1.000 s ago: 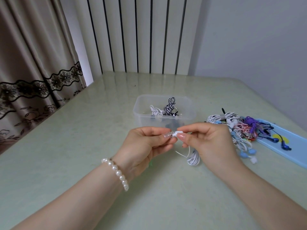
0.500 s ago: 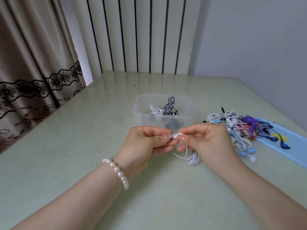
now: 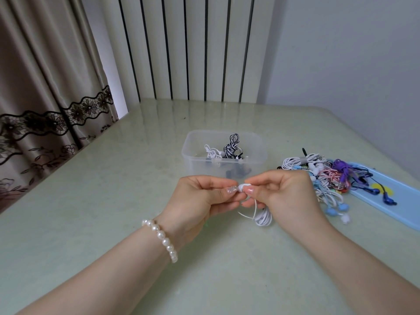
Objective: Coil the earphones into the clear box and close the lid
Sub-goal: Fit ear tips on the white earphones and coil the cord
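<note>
Left hand [image 3: 200, 196] and right hand [image 3: 284, 192] both pinch the white earphones [image 3: 261, 215], coil hanging below, just in front of the lidless clear box [image 3: 223, 165] on table [image 3: 113, 201].

table [image 3: 91, 212]: pale green, glossy, reflecting light | far edge: white radiator [image 3: 188, 48] standing | left: beige lace-trimmed curtain [image 3: 38, 87] hanging | right: grey wall [image 3: 352, 53] rising
</note>
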`<state>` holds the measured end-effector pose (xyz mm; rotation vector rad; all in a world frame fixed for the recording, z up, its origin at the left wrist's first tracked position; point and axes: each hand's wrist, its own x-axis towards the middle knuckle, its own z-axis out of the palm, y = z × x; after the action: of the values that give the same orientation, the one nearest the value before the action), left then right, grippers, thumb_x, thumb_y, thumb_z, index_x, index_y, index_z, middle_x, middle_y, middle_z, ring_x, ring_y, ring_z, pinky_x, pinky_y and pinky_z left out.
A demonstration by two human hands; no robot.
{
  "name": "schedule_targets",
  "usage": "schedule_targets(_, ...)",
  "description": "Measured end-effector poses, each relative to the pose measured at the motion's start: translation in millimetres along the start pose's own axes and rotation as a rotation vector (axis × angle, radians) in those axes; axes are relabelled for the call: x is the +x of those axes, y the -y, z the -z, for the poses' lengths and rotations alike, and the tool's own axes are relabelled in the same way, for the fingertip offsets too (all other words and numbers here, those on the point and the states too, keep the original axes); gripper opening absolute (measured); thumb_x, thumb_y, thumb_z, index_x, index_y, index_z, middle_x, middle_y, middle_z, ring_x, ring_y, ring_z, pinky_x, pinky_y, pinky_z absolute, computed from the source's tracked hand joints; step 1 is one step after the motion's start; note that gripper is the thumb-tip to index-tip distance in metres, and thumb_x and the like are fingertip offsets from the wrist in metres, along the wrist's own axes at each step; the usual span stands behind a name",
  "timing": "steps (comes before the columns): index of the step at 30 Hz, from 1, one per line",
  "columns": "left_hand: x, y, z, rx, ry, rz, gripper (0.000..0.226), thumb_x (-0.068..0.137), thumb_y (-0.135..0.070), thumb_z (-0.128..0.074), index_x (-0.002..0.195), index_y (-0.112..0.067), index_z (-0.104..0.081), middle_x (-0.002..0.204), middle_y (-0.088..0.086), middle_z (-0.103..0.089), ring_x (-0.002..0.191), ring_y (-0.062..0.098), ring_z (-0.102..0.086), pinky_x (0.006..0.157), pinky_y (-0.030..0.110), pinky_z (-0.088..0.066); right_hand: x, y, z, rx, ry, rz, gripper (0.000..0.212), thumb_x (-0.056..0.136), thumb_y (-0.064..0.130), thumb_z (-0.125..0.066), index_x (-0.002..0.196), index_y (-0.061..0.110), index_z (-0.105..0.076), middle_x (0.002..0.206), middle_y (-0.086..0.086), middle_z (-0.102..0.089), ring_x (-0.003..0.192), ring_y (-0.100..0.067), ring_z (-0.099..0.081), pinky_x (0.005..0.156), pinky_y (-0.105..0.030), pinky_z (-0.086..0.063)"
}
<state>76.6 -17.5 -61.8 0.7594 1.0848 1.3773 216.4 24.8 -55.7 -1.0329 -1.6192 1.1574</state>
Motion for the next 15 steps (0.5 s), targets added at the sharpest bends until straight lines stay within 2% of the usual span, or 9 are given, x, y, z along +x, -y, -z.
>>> schedule_targets(4, -0.7, -0.4, -1.6, -0.034, 0.029, 0.014, 0.012, 0.078, 0.01, -0.056, 0.082, 0.005, -0.066, 0.079, 0.018, -0.071, 0.071, 0.021, -0.071, 0.07, 0.027, -0.058, -3.7, -4.5, -3.6, -0.222, -0.105, 0.153, 0.026, 0.074, 0.002, -0.071, 0.063, 0.025, -0.069, 0.056, 0.006, -0.067, 0.054, -0.013, -0.065, 0.061, -0.028, -0.054)
schedule_targets(7, -2.1, -2.3, -2.5, -0.105, 0.045, 0.053, 0.016, 0.081, 0.008, -0.053, 0.09, 0.005, -0.065, 0.086, 0.018, -0.072, 0.076, 0.021, -0.071, 0.074, 0.029, -0.057, -3.6, -6.9, -2.6, -0.291, -0.156, 0.221, 0.019, 0.074, 0.007, -0.072, 0.069, 0.026, -0.071, 0.059, 0.008, -0.068, 0.059, -0.014, -0.064, 0.064, -0.029, -0.053)
schedule_targets(11, 0.1, -6.2, 1.0, -0.156, 0.022, 0.08, 0.015, 0.083, 0.004, -0.052, 0.092, 0.002, -0.064, 0.09, 0.018, -0.071, 0.08, 0.024, -0.071, 0.077, 0.032, -0.056, 2.0, -2.8, 2.6, -0.058, -0.111, 0.111, 0.024, 0.069, 0.003, -0.075, 0.064, 0.026, -0.07, 0.058, 0.01, -0.069, 0.054, -0.003, -0.061, 0.061, -0.016, -0.05)
schedule_targets(15, 2.2, -5.6, 2.4, -0.135, 0.022, 0.066, 0.014, 0.083, 0.004, -0.053, 0.092, 0.004, -0.063, 0.088, 0.018, -0.072, 0.077, 0.023, -0.071, 0.074, 0.031, -0.056, 3.3, -0.4, 3.2, 0.089, -0.055, 0.029, 0.015, 0.068, 0.0, -0.073, 0.068, 0.015, -0.071, 0.057, 0.008, -0.069, 0.052, -0.001, -0.059, 0.056, -0.01, -0.045)
